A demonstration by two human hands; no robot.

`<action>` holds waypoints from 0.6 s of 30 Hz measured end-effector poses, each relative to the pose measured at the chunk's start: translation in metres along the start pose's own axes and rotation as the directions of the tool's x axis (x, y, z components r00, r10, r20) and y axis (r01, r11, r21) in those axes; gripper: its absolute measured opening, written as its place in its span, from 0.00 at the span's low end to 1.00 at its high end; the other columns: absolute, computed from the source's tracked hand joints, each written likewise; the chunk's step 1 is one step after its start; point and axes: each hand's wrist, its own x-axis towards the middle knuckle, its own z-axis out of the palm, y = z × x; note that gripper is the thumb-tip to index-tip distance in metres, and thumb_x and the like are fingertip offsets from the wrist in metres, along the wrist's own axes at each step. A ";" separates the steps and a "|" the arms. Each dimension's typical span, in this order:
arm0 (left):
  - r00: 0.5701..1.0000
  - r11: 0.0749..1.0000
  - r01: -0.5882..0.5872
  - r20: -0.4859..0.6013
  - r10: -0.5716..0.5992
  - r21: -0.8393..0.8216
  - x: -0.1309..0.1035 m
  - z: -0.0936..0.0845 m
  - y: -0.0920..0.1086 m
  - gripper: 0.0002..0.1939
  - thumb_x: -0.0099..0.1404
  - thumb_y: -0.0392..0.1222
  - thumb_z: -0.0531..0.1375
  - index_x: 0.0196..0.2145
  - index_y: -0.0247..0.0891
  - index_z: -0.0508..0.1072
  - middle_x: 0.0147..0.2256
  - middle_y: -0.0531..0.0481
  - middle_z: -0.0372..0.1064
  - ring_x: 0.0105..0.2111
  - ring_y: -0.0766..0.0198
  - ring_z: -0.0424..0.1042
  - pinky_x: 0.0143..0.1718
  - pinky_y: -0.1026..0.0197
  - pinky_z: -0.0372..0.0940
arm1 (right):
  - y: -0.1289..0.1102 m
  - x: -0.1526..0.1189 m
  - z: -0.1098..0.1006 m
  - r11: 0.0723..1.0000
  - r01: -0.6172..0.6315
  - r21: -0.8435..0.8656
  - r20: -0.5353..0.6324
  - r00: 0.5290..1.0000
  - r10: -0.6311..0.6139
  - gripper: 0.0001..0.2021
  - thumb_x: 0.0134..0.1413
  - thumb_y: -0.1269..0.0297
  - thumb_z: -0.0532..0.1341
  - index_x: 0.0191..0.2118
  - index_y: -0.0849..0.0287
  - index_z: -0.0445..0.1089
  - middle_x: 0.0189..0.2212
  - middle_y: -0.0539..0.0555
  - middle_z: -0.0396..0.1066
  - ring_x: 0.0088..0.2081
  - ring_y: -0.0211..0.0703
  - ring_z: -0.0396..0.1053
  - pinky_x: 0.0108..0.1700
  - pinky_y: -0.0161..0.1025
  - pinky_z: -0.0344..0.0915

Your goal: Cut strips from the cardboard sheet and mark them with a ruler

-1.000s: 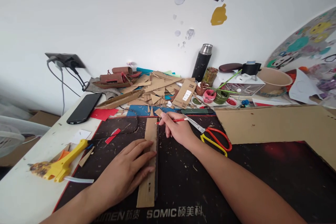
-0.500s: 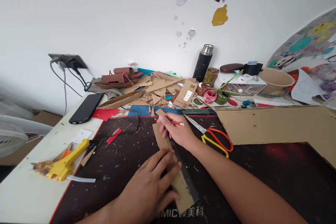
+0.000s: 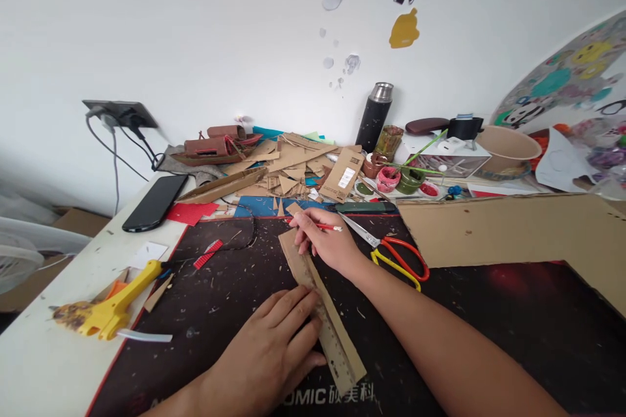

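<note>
A narrow cardboard strip [image 3: 349, 342] lies slanted on the dark mat [image 3: 220, 313]. Along it rests a see-through ruler [image 3: 334, 348] with small markings, partly covered by my fingers. My left hand [image 3: 281, 339] lies flat on the ruler and strip, fingers stretched out. At the strip's far end, my right hand [image 3: 330, 238] is closed round a red pencil [image 3: 328, 227] with a white end. Just right of that hand are scissors [image 3: 398, 257] with one red and one yellow handle loop.
A yellow glue gun [image 3: 112, 306] and a black phone [image 3: 155, 203] lie at the left. Behind the mat are cardboard scraps [image 3: 293, 159], a brown model boat [image 3: 215, 146], paint pots [image 3: 388, 179] and a black flask [image 3: 375, 117]. A large cardboard sheet [image 3: 499, 228] covers the right back.
The ruler has shifted left; it stuck out past the strip's right edge before and now lies over the strip. My left hand has slid slightly left and down. The right hand keeps the pencil.
</note>
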 end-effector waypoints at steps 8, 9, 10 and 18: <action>1.000 0.998 0.005 0.017 -0.004 -0.058 -0.012 -0.018 -0.028 0.22 0.80 0.43 0.57 0.68 0.39 0.69 0.61 0.39 0.77 0.63 0.50 0.73 0.62 0.47 0.73 | 0.001 -0.003 -0.001 0.996 0.012 -0.088 0.052 0.999 -0.008 0.24 0.66 0.38 0.64 0.37 0.58 0.75 0.26 0.49 0.75 0.24 0.37 0.74 0.30 0.33 0.70; 1.000 0.999 0.007 0.015 -0.006 -0.051 -0.014 -0.021 -0.033 0.23 0.80 0.40 0.56 0.69 0.40 0.69 0.61 0.39 0.76 0.64 0.51 0.73 0.63 0.47 0.73 | 0.001 -0.003 -0.001 0.995 0.016 -0.094 0.056 0.998 -0.011 0.25 0.66 0.37 0.64 0.37 0.58 0.76 0.26 0.49 0.75 0.25 0.37 0.74 0.30 0.33 0.71; 1.000 0.999 0.009 0.021 -0.008 -0.033 -0.015 -0.023 -0.039 0.24 0.79 0.36 0.55 0.70 0.41 0.68 0.63 0.40 0.75 0.65 0.51 0.72 0.64 0.47 0.72 | 0.001 -0.003 -0.001 0.995 0.016 -0.098 0.056 0.998 -0.011 0.25 0.66 0.37 0.64 0.37 0.58 0.76 0.26 0.49 0.75 0.25 0.38 0.74 0.30 0.33 0.71; 0.961 0.968 -0.187 0.234 0.145 0.169 -0.002 -0.036 -0.057 0.28 0.75 0.28 0.54 0.69 0.38 0.68 0.64 0.39 0.74 0.63 0.49 0.73 0.64 0.48 0.66 | 0.001 -0.003 -0.001 0.990 0.007 -0.143 0.052 0.999 0.001 0.24 0.66 0.38 0.63 0.38 0.57 0.76 0.27 0.50 0.75 0.27 0.39 0.74 0.30 0.34 0.71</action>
